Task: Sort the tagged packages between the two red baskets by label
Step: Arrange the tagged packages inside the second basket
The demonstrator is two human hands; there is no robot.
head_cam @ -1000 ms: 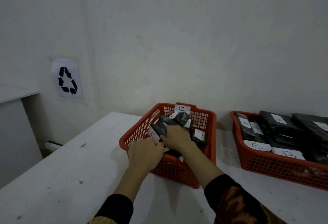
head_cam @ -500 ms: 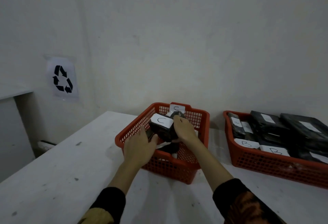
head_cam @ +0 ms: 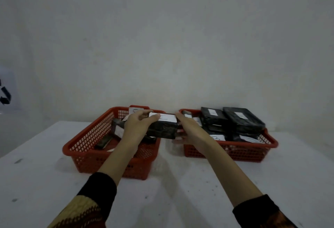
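White counter (head_cam: 45, 182) under a bare wall carries two red baskets side by side. From your head view, your left hand (head_cam: 136, 126) and right hand (head_cam: 188, 131) grip a black tagged package (head_cam: 163, 128) between them, raised over the gap between the left basket (head_cam: 86, 148) and the right basket (head_cam: 244, 151), which is packed with black packages.

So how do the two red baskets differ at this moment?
The left basket is sparsely filled, its mesh walls and part of its floor showing; the right basket is packed with black packages stacked above its rim. The left hand is over the left basket; the right hand is at the right basket's near corner. Both are red mesh trays on the white table.
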